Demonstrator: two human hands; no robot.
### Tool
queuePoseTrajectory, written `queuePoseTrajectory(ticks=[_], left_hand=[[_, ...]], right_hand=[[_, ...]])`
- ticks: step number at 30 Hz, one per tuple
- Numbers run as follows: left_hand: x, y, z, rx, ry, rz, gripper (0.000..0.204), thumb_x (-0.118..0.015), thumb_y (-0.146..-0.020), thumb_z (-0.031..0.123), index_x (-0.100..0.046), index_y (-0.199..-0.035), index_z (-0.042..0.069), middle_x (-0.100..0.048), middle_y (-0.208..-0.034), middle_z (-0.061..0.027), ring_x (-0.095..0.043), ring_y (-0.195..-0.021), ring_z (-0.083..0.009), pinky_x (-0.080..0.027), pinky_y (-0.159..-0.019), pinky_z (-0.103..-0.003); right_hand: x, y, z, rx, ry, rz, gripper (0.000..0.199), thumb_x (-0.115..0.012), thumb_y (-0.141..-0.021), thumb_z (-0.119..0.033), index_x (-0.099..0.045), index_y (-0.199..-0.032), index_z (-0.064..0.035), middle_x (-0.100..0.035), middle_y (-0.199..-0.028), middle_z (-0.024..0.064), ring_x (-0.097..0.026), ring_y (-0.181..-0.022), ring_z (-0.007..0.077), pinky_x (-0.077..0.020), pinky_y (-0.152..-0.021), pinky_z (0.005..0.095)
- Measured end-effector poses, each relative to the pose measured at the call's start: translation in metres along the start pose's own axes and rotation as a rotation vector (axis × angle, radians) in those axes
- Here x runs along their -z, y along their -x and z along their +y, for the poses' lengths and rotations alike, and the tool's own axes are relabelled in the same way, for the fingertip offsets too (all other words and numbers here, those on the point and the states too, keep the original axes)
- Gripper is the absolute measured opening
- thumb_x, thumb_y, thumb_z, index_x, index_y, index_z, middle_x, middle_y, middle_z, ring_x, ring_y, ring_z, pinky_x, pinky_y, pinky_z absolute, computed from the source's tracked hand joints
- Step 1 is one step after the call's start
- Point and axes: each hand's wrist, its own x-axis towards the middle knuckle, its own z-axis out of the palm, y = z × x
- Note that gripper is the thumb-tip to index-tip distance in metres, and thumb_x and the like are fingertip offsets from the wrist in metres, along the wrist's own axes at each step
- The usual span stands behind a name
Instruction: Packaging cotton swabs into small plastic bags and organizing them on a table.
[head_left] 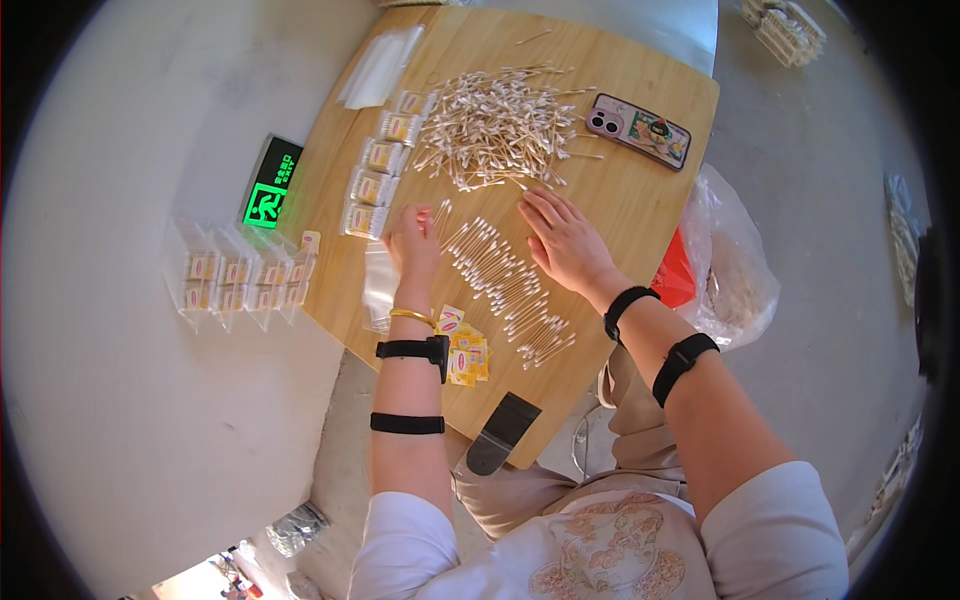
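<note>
My left hand (411, 245) is closed, its fingertips pinching a few cotton swabs (442, 211) at the upper end of a long row. My right hand (566, 240) lies low over the table with fingers stretched out, fingertips at the near edge of a big heap of loose cotton swabs (500, 120). Between and below the hands runs the slanting row of swabs (495, 270), laid in small groups side by side. Left of the heap stands a column of filled swab packs (382, 156) with yellow labels. Loose yellow label cards (463, 350) lie near my left wrist.
Clear plastic bags (380, 285) lie beside my left hand, and more plastic sleeves (383, 66) at the far left. A phone (640, 130) rests at the right. More bagged packs (245, 268) stand off the table's left edge. A plastic bag (735, 265) hangs at the right.
</note>
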Motion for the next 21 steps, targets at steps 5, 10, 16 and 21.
queuePoseTrajectory(ticks=[5,10,16,21], left_hand=[[-0.006,0.006,0.017,0.011,-0.078,-0.128,0.011,-0.059,-0.092,0.012,-0.066,-0.097,0.017,-0.065,-0.095,-0.0015,-0.062,-0.092,-0.0212,-0.038,-0.093,-0.040],[-0.003,0.026,0.029,-0.034,-0.007,-0.153,0.012,-0.057,-0.093,0.011,-0.066,-0.098,0.017,-0.064,-0.099,-0.0026,-0.061,-0.095,-0.0234,-0.039,-0.092,-0.042],[0.002,0.070,0.051,-0.144,-0.123,-0.029,0.037,-0.052,-0.098,0.026,-0.053,-0.131,0.007,-0.049,-0.137,-0.0158,-0.041,-0.133,-0.0333,-0.027,-0.111,-0.051],[-0.016,0.113,0.071,-0.253,-0.256,-0.205,0.080,-0.036,-0.102,0.053,-0.020,-0.153,-0.006,-0.015,-0.162,-0.0238,-0.006,-0.153,-0.0364,-0.001,-0.121,-0.056]], right_hand=[[-0.001,0.000,0.000,-0.004,-0.001,-0.003,0.046,-0.058,-0.090,-0.019,-0.054,-0.131,0.0000,-0.050,-0.140,0.0129,-0.042,-0.136,0.0288,-0.0333,-0.117,0.0402],[-0.001,0.000,0.001,0.001,0.005,0.006,0.045,-0.057,-0.090,-0.019,-0.055,-0.131,0.0001,-0.051,-0.140,0.0130,-0.042,-0.137,0.0287,-0.0334,-0.116,0.0401],[-0.001,0.000,0.001,-0.005,0.024,-0.002,0.045,-0.057,-0.091,-0.019,-0.055,-0.131,0.0001,-0.050,-0.140,0.0124,-0.041,-0.137,0.0282,-0.0327,-0.117,0.0398],[-0.001,0.000,0.000,-0.013,-0.003,-0.007,0.046,-0.057,-0.091,-0.019,-0.054,-0.132,0.0001,-0.050,-0.141,0.0125,-0.041,-0.138,0.0284,-0.0321,-0.117,0.0398]])
